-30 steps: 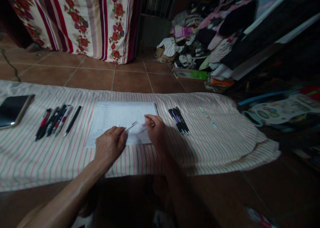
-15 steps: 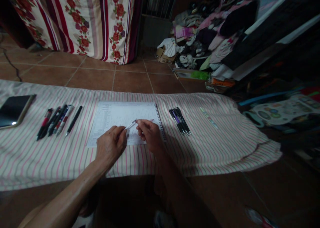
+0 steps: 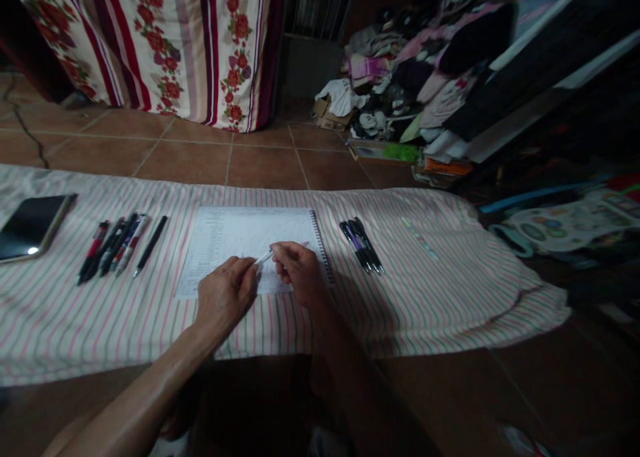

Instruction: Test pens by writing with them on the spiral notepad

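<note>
Slim pale pen (image 3: 263, 257) is, in the head view, slanting over the spiral notebook (image 3: 250, 227), its long axis running away and rightward from the left hand (image 3: 225, 291), clamped on its near end, to the right hand (image 3: 300, 270), pinching its far tip.

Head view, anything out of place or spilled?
No spill shows near the left hand or right hand. The clothes heap beyond the striped cloth looks untidy: jumbled, with a white garment lying over a cardboard box.
</note>
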Demonstrator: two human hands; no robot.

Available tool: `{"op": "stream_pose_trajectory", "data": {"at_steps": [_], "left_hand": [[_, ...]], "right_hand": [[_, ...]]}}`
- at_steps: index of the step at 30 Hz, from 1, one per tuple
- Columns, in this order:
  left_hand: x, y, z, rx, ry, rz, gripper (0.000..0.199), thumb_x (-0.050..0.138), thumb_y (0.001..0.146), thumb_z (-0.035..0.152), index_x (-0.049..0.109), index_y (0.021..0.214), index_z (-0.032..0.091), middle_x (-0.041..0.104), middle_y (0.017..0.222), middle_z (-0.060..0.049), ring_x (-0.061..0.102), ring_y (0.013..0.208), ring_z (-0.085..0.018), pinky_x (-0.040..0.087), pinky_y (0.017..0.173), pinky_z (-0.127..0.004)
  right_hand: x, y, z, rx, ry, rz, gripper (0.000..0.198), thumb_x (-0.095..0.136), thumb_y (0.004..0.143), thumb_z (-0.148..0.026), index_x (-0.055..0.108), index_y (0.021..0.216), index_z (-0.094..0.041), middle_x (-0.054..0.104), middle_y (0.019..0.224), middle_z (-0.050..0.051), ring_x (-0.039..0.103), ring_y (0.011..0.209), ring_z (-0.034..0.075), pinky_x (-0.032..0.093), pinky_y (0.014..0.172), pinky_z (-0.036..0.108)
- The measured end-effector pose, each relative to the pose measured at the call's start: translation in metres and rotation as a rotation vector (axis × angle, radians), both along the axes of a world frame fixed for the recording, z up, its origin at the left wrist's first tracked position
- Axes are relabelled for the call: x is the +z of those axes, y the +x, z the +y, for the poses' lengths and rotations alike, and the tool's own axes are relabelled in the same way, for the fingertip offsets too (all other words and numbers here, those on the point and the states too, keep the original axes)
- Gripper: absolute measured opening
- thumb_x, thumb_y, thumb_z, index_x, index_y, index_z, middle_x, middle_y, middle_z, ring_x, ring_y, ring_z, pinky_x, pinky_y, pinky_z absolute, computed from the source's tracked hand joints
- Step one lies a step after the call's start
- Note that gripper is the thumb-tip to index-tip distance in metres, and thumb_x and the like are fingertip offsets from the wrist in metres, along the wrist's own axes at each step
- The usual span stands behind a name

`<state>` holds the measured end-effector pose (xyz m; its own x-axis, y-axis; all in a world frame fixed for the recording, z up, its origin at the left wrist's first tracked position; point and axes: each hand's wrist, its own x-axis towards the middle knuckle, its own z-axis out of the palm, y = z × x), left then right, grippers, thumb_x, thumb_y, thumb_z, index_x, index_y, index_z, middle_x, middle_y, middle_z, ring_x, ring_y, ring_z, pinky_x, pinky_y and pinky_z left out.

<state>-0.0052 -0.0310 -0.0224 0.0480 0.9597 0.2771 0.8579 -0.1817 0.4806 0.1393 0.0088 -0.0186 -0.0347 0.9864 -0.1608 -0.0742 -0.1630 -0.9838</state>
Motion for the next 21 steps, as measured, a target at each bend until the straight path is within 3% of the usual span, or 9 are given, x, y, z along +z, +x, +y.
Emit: {"op": "stream_pose_trajectory", "data": {"at_steps": [13, 17, 21], "left_hand": [[0.006, -0.001, -0.002, 0.015, -0.055, 0.040, 0.029, 0.041, 0.088, 0.035, 0.065, 0.097, 0.020, 0.067, 0.083, -0.002, 0.061, 0.071, -0.016, 0.038, 0.058, -0.025], [0.009, -0.006, -0.005, 0.019, -0.076, 0.080, 0.029, 0.041, 0.088, 0.035, 0.065, 0.096, 0.021, 0.067, 0.083, -0.002, 0.062, 0.072, -0.016, 0.038, 0.057, -0.025], [0.010, -0.017, -0.006, 0.063, -0.064, 0.101, 0.029, 0.042, 0.088, 0.035, 0.065, 0.097, 0.020, 0.068, 0.086, -0.003, 0.062, 0.073, -0.017, 0.039, 0.058, -0.025]], "right_hand": [[0.000, 0.002, 0.006, -0.155, -0.010, 0.145, 0.024, 0.062, 0.068, -0.038, 0.061, 0.076, -0.014, 0.053, 0.062, -0.002, 0.043, 0.047, 0.005, 0.028, 0.036, 0.016], [-0.002, 0.005, 0.009, -0.162, 0.041, -0.055, 0.024, 0.059, 0.071, -0.039, 0.061, 0.077, -0.016, 0.054, 0.056, -0.003, 0.043, 0.041, 0.006, 0.030, 0.036, 0.017], [-0.006, 0.006, 0.007, -0.046, 0.118, -0.379, 0.021, 0.052, 0.077, -0.037, 0.061, 0.075, -0.019, 0.056, 0.051, -0.004, 0.045, 0.037, 0.007, 0.034, 0.039, 0.019]]}}
